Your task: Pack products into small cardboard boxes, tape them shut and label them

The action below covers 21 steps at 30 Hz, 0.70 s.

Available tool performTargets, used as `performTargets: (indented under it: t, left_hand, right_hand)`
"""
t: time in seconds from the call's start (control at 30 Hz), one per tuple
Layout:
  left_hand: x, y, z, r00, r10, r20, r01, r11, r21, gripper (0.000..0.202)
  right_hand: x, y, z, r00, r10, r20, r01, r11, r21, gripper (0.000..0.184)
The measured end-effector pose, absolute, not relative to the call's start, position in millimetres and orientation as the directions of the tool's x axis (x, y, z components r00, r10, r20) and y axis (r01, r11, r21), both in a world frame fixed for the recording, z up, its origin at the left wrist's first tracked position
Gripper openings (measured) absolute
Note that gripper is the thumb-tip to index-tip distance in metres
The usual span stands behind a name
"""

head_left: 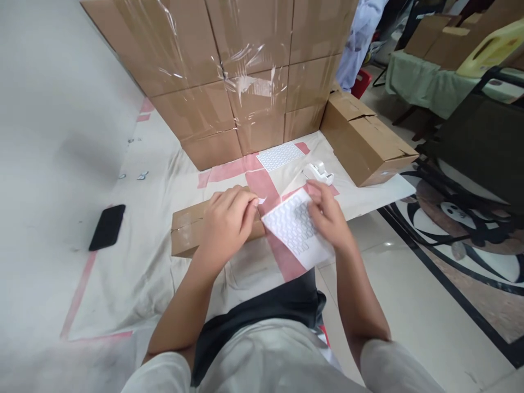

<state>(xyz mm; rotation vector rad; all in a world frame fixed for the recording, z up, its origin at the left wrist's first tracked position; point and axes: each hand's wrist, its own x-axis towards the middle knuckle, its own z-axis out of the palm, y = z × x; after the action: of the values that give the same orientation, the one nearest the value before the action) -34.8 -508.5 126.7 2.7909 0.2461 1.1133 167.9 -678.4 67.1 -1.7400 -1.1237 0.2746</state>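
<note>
My right hand (329, 215) grips a white sheet of small stickers (292, 226) by its right side, holding it tilted above the cloth. My left hand (229, 218) rests on a low flat cardboard box (186, 232), its fingers pinched together at the sheet's upper left corner, where a small white sticker (262, 201) shows at the fingertips. A second sticker sheet (280, 155) lies flat on the cloth farther back. A white tape dispenser (319, 172) stands just beyond my right hand.
A wall of plastic-wrapped cardboard cartons (229, 71) rises at the back. A loose carton (364, 139) lies at the right. A black phone (107, 227) lies on the floor at the left. The cream cloth (143, 267) carries pink tape stripes. Tables with boxes stand far right.
</note>
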Motion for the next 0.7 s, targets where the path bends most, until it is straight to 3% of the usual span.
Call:
performTargets:
  t: [0.13, 0.2, 0.23, 0.3, 0.37, 0.47, 0.5, 0.57, 0.7]
  left_hand:
    - [-57, -498, 113, 0.707, 0.29, 0.646, 0.171, -0.955, 0.241, 0.014]
    - [-66, -496, 109, 0.71, 0.317, 0.629, 0.19, -0.946, 0.262, 0.015]
    - [-69, -495, 107, 0.713, 0.331, 0.619, 0.197, -0.941, 0.275, 0.015]
    - [-72, -497, 106, 0.724, 0.349, 0.595, 0.199, -0.932, 0.304, 0.015]
    - [-72, -501, 105, 0.739, 0.352, 0.575, 0.188, -0.926, 0.326, 0.014]
    - [-69, -506, 103, 0.754, 0.348, 0.557, 0.166, -0.922, 0.35, 0.012]
    - [-69, -506, 101, 0.754, 0.355, 0.552, 0.165, -0.917, 0.364, 0.009]
    - [-72, -502, 96, 0.735, 0.396, 0.551, 0.19, -0.9, 0.394, 0.014]
    - [-91, -480, 87, 0.634, 0.525, 0.567, 0.361, -0.85, 0.383, 0.031]
  right_hand:
    - [240, -607, 53, 0.746, 0.645, 0.167, 0.511, -0.393, -0.765, 0.065]
    - [250, -583, 58, 0.758, 0.607, 0.239, 0.574, -0.446, -0.686, 0.069]
    - [244, -579, 63, 0.702, 0.639, 0.315, 0.642, -0.375, -0.669, 0.067]
    - [212, -584, 72, 0.468, 0.738, 0.487, 0.757, -0.049, -0.652, 0.056]
    - [167, -600, 80, 0.192, 0.792, 0.579, 0.7, 0.303, -0.647, 0.046]
    - [112, -620, 80, 0.132, 0.716, 0.685, 0.676, 0.441, -0.591, 0.019]
    - [104, -623, 76, 0.182, 0.689, 0.701, 0.683, 0.424, -0.595, 0.01]
    - [104, -622, 62, 0.346, 0.637, 0.689, 0.697, 0.317, -0.643, 0.014]
    - [132, -609, 23, 0.604, 0.61, 0.513, 0.687, -0.071, -0.723, 0.016]
